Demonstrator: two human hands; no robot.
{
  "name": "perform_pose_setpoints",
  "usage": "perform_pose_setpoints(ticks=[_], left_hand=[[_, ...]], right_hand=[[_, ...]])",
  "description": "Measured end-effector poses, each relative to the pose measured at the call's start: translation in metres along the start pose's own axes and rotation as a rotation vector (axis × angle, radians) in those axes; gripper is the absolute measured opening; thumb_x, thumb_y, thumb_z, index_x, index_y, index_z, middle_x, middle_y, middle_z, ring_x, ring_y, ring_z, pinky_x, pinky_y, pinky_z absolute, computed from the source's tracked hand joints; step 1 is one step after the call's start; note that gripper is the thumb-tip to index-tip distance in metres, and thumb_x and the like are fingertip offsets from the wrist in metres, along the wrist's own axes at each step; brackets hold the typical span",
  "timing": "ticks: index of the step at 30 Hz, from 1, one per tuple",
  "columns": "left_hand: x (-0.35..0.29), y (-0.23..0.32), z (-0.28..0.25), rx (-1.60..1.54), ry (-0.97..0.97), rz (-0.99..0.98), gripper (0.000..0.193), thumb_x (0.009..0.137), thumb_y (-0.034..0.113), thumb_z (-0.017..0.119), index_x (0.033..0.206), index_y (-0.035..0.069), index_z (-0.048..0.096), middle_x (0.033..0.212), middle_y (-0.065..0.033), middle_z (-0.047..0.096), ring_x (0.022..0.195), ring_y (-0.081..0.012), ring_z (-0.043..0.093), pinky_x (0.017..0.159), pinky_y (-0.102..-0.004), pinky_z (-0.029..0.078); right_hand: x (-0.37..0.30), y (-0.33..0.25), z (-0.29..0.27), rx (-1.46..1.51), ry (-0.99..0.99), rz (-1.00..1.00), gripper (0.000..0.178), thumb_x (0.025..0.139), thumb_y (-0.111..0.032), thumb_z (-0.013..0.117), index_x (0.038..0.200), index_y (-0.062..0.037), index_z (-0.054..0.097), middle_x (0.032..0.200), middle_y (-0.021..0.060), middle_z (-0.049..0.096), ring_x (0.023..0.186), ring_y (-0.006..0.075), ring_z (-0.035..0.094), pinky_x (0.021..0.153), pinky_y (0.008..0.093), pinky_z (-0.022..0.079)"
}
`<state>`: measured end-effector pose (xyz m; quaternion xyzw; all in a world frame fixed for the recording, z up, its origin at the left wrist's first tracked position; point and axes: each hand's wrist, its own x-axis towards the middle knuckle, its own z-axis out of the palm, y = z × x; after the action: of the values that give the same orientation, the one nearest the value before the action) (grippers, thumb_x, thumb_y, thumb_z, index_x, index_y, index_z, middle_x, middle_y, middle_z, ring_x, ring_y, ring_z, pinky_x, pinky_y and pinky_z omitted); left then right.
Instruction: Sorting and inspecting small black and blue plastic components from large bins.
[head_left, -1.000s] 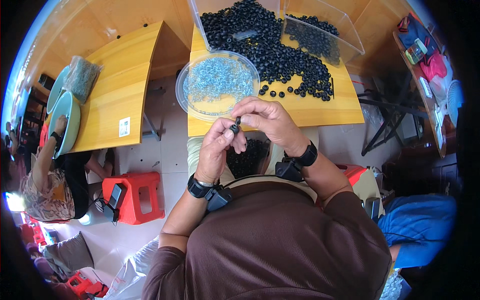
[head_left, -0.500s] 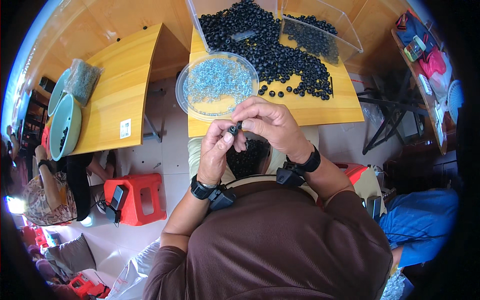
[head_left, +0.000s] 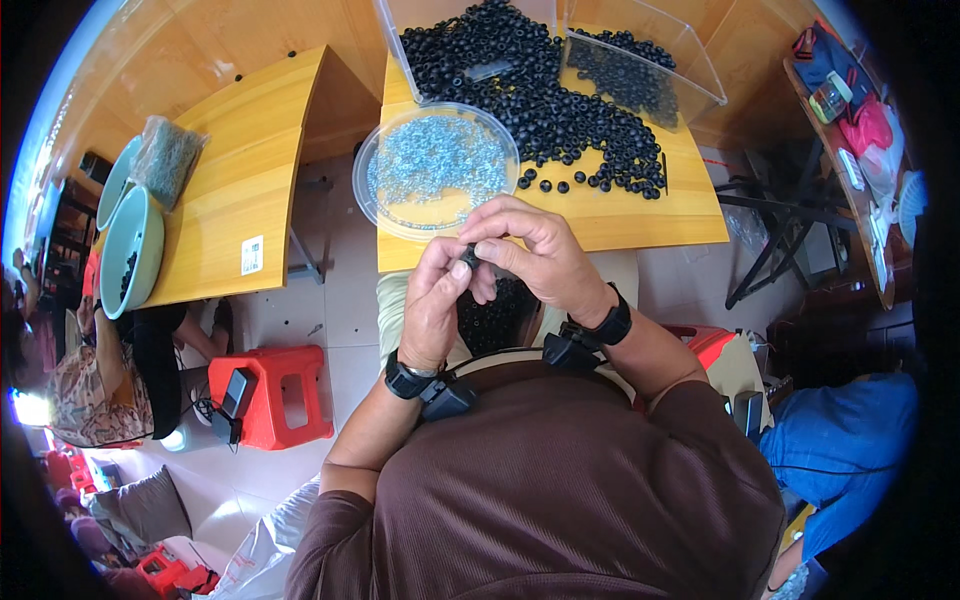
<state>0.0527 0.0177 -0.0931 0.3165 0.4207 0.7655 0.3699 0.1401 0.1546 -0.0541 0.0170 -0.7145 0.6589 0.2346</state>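
Note:
My left hand [head_left: 436, 298] is closed, pinching a small black ring-shaped part [head_left: 470, 257] between thumb and fingers. Over it bends my right hand [head_left: 530, 240], thumb and fingertips pressed at the same part; whether they grip a second small piece is hidden. In front of my hands, on the yellow table [head_left: 640, 228], lies a round clear plastic tray [head_left: 365, 190] of small pale-blue shiny pieces [head_left: 435, 155]. Behind and right of it spreads a heap of similar black round parts [head_left: 545, 110]. More black parts [head_left: 490, 318] sit in my lap below the hands.
Clear plastic bins [head_left: 690, 85] stand at the table's back. On a second table [head_left: 235, 190] to the left are green bowls [head_left: 145, 250] and a bag [head_left: 166, 160] of pieces. A red stool [head_left: 270, 398] is at left. Other people sit left and right.
My right fingertips have come in against my left hand, and the black parts between them, seen apart before, now show as one dark piece. The person at right has shifted.

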Motion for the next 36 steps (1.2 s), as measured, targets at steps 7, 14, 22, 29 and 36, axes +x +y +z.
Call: perform_pose_setpoints(ticks=[7,14,22,29,36], left_hand=[[0.0,0.007,0.01,-0.015,0.067,-0.063,0.022,0.097,0.023,0.045,0.103,0.002,0.049,0.08,-0.0058,0.058,0.069,-0.0113,0.054,0.064,-0.0231,0.043],[0.003,0.006,0.013,-0.021,0.065,-0.084,0.02,0.097,0.021,0.042,0.101,0.002,0.049,0.081,-0.0054,0.057,0.068,-0.0112,0.054,0.062,-0.0227,0.042],[0.006,0.013,0.025,-0.091,0.19,-0.142,0.02,0.096,0.022,0.044,0.101,0.004,0.051,0.083,-0.0039,0.058,0.07,-0.0084,0.051,0.065,-0.0217,0.04],[0.007,0.008,0.023,-0.101,0.151,-0.157,0.02,0.095,0.022,0.044,0.102,0.004,0.051,0.087,-0.0038,0.06,0.07,-0.0078,0.05,0.066,-0.0211,0.038],[0.009,0.011,0.023,-0.132,0.084,-0.184,0.021,0.097,0.024,0.043,0.1,0.005,0.051,0.085,-0.0034,0.058,0.071,-0.0089,0.052,0.064,-0.0223,0.04]], right_hand=[[-0.004,0.013,0.008,-0.17,0.141,-0.144,0.011,0.089,-0.003,0.059,0.095,0.0025,0.066,0.096,0.0095,0.062,0.083,0.0154,0.062,0.074,0.0256,0.049],[-0.009,0.014,0.015,-0.258,0.258,-0.143,0.011,0.088,-0.003,0.06,0.095,0.0032,0.066,0.096,0.0113,0.063,0.079,0.0163,0.062,0.071,0.0269,0.049],[-0.013,0.011,0.015,-0.516,0.276,-0.28,0.03,0.078,-0.002,0.067,0.108,-0.0004,0.063,0.1,0.015,0.063,0.087,0.0261,0.065,0.075,0.0318,0.052],[-0.014,0.015,0.014,-0.553,0.297,-0.294,0.036,0.072,0.001,0.07,0.107,-0.0017,0.063,0.099,0.0144,0.063,0.087,0.0267,0.064,0.074,0.0334,0.053],[-0.009,0.005,0.002,-0.656,0.205,-0.348,0.035,0.068,0.0,0.072,0.102,-0.0021,0.064,0.095,0.0116,0.064,0.082,0.0259,0.062,0.071,0.0331,0.052]])
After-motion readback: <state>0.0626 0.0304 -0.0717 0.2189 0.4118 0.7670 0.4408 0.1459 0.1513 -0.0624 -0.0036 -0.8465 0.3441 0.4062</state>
